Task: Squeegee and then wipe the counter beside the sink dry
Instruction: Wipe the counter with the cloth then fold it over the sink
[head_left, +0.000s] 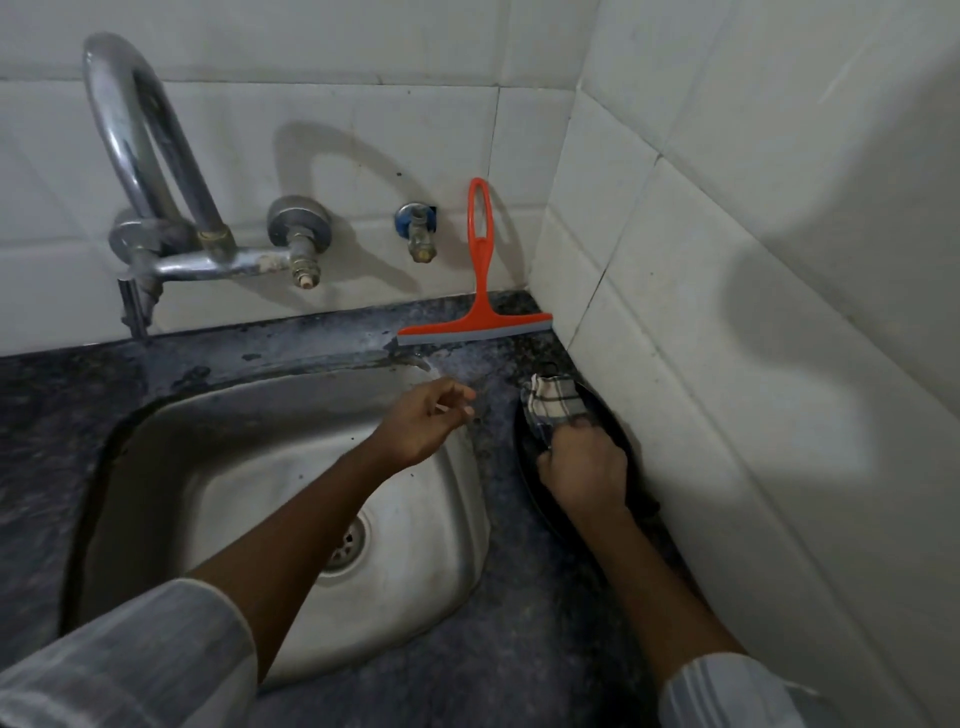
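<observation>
- Against the far wall, right of the taps: orange squeegee (480, 291) parked upright, blade on the tabletop (291, 343), handle leaning on the tiles, touched by neither hand.
- Judged from that: squeegee stage likely finished, or at least set aside; wiping stage in hand.
- On the narrow tabletop strip between sink (280, 467) and right wall: right hand (584, 467) closed in a fist-like grip around a checked cloth (553, 402), cloth end poking out toward the far side.
- Under that hand: a dark round thing, perhaps a pan or plate (524, 441), lying against the right wall; unclear whether the cloth presses on it or on the stone.
- Over the sink's far right corner: left hand (428, 421) hovering, fingers loosely curled and partly spread, grip holding nothing certain; a thin pale sliver near the fingertips, too small to tell.
- Near the squeegee blade and along the sink's far rim: pale wet-looking streaks on the dark stone, so drying seems unfinished there.
- Left to do, as a judgement: cloth passes over the right-hand strip and the far ledge, possibly around or under the dark round thing.
</observation>
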